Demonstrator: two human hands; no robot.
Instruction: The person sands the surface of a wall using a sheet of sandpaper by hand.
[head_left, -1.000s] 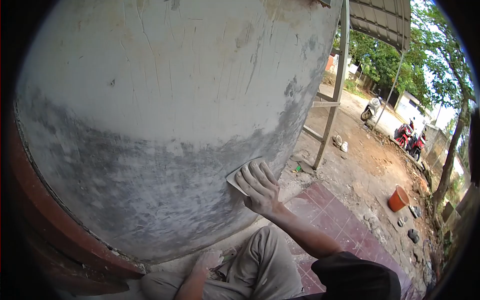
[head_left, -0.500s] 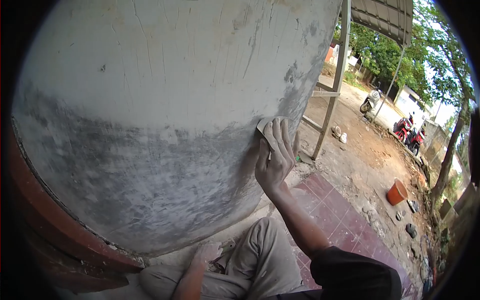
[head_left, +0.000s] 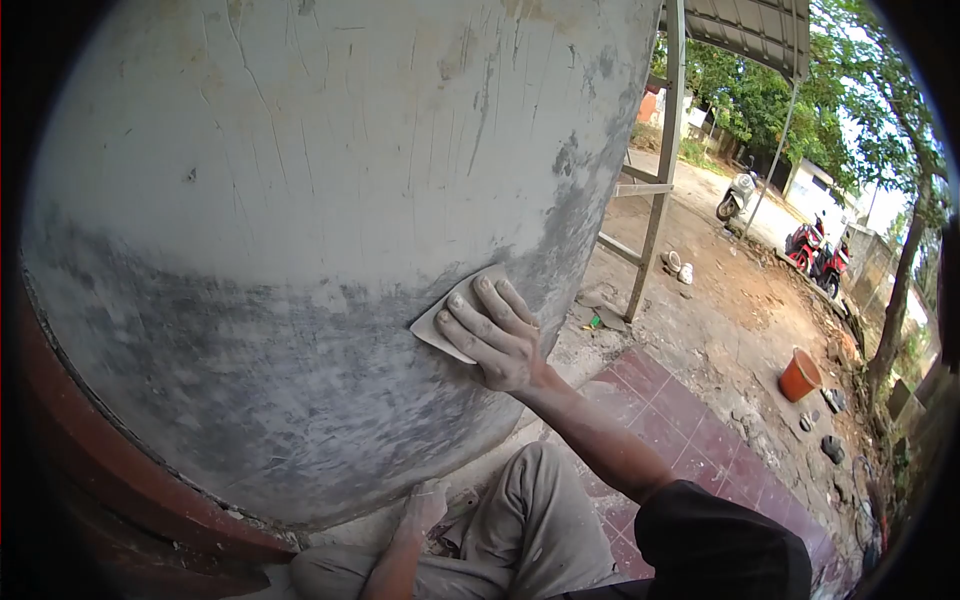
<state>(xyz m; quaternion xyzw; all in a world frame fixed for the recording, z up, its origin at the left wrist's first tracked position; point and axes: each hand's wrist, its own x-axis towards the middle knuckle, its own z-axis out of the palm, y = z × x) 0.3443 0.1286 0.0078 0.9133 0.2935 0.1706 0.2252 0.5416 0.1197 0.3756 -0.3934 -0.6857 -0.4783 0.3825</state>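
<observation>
My right hand presses a thin, flat, pale scraper against the wall. The fingers lie over its face and its rounded corner points left. Behind it the curved wall is pale and cracked above, with dark grey, streaky smears on its lower part. Down by my folded legs, my left hand is closed and dusty white, close to the foot of the wall. What it holds, if anything, I cannot make out.
A red-brown ledge curves along the lower left. To the right are dusty maroon tiles, a metal frame and an orange bucket. Parked motorbikes and a tree stand farther off.
My right hand has slid left and down along the wall with the scraper, which is now tilted differently. My left hand has stayed low by my legs.
</observation>
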